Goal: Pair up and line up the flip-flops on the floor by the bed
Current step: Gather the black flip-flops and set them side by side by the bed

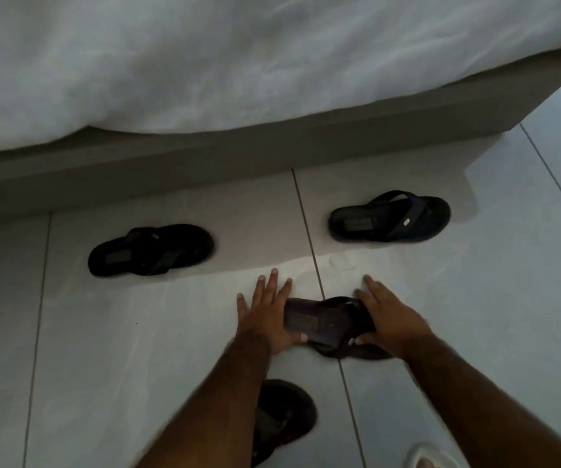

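From the head view, a dark brown rubber flip-flop (331, 327) lies on the pale grey tiled floor (157, 332), its long axis running left to right across a grout line. The left hand (267, 314) lies at its heel end, fingers spread and nearly flat, thumb touching the sole edge. The right hand (390, 319) covers the toe and strap end, fingers loosely curled over it; whether they grip it I cannot tell.

Its likely partner, a second dark brown flip-flop (284, 417), lies nearer the person, partly under the left forearm, so that arm is closer.

Two black flip-flops (150, 249) (390, 216) lie well apart near the bed's grey base (204, 157).
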A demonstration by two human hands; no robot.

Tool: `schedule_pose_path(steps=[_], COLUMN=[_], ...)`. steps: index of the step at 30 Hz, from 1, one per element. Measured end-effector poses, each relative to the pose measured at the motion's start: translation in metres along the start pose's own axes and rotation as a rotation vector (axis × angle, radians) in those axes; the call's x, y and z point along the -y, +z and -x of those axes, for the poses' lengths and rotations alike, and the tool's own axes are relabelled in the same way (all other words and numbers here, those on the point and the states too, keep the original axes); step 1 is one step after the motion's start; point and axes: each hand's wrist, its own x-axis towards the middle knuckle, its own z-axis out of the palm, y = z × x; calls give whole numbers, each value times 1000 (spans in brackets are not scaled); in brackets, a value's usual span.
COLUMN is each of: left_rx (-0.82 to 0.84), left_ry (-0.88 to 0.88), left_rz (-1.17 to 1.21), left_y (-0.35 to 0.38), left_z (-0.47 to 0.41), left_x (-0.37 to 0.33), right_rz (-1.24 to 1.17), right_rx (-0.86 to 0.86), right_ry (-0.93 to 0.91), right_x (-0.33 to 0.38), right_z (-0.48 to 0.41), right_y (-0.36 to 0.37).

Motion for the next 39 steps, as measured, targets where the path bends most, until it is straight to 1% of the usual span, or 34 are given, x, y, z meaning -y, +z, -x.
schedule_pose_path(steps=[3,6,7,8,9,11,12,13,14,15,16,18,20,21,23,26,27,31,35,39], left_rx=[20,65,50,-11,-123,-406,-524,-626,-706,-750,-747,-647,-537,-520,-523,-491,-485,-423,-361,-313], left_ry=[-25,-35,-24,-13,-14,-76,-137,-210,-292,-384,-481,-641,-693,-689,-660,-598,-570,-473,-358,-234], left_rz=[16,62,93,156,247,382,373,314,235,178,164,219,273,281,256,191,185,185,49,108], left_y=[-4,-12,-17,-21,-26,-38,-44,-51,-57,-63,-68,-74,-73,-73,-72,-81,-85,-109,-132,-132], left_z=[-1,-1,1,3,6,11,11,9,6,4,2,0,-3,-4,-8,-20,-27,-62,-93,-112], left_x=[-6,-12,-12,-8,-2,21,34,49,64,78,90,110,122,123,120,99,88,35,-22,-79], right_rz=[6,13,-3,-39,-83,-105,-74,-30,6,21,9,-69,-150,-182,-199,-79,-74,-38,-60,-71], right_rx=[13,94,109,92,36,-145,-224,-280,-317,-334,-325,-234,-141,-128,-149,-230,-246,-237,-279,-294], right_ry=[-8,-26,-15,12,41,77,94,117,151,195,244,314,318,307,298,294,293,281,266,254], right_x=[0,-3,-6,-9,-14,-25,-30,-35,-38,-42,-44,-49,-55,-57,-61,-64,-65,-74,-75,-68], right_z=[-1,-3,-4,-5,-6,-12,-16,-21,-26,-32,-36,-46,-55,-57,-62,-66,-67,-65,-58,-55], right_y=[-2,-18,-29,-42,-55,-81,-93,-102,-108,-111,-112,-109,-102,-97,-89,-77,-74,-63,-48,-40])
